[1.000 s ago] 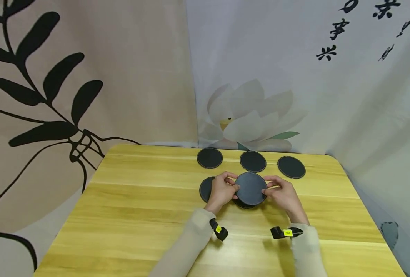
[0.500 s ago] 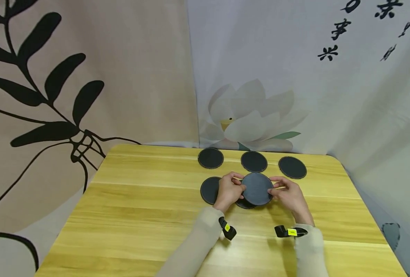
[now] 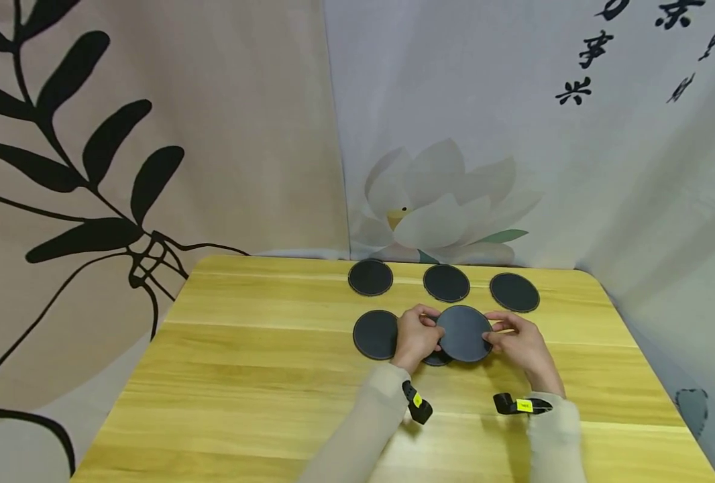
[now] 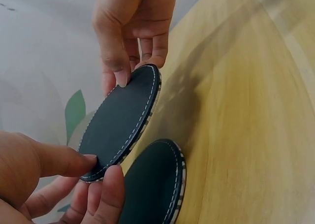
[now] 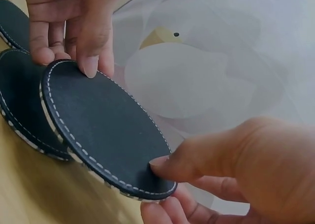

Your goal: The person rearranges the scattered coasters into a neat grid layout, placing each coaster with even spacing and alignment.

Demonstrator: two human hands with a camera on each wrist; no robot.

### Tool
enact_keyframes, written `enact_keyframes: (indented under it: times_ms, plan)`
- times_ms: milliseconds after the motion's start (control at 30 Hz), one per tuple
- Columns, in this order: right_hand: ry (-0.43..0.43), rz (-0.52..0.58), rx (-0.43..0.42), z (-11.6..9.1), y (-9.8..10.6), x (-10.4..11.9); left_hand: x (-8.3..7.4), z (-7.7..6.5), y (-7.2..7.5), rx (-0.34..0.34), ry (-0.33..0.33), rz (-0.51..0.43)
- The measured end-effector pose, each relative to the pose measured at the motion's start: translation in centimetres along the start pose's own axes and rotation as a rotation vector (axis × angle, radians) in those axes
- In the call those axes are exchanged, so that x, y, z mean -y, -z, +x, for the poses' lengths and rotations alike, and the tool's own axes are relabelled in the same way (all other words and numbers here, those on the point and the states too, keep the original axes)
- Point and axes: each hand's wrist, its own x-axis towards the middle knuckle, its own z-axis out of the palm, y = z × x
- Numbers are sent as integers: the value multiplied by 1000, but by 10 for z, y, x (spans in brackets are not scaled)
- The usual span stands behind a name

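Between both hands is a round black coaster with white stitching along its rim, tilted and raised off the table. My left hand pinches its left edge, thumb on the dark face and fingers behind. On the opposite edge, my right hand pinches it the same way, as the right wrist view shows with the thumb on the coaster. Below and slightly left lies another black coaster, mostly hidden by the left hand and the held one. A further coaster lies flat just left of the left hand.
Along the back edge of the wooden table three more coasters lie in a row: left, middle and right. A printed curtain hangs right behind the table.
Both hands have moved right with the held coaster, sliding it partly off the one beneath. More of the coaster on the left is uncovered. The head view has shifted slightly.
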Motion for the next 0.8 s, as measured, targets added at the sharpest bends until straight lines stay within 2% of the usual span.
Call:
enact_keyframes:
  times_ms: [200, 533, 800]
  plan:
    - [6, 2, 11, 0, 4, -4, -4, -4, -7, -33, -10, 31]
    - [-10, -24, -13, 2, 13, -14, -4, -5, -24, -52, 15, 27]
    - [-28, -54, -26, 1, 20, -21, -3, -5, -36, -49, 23, 104]
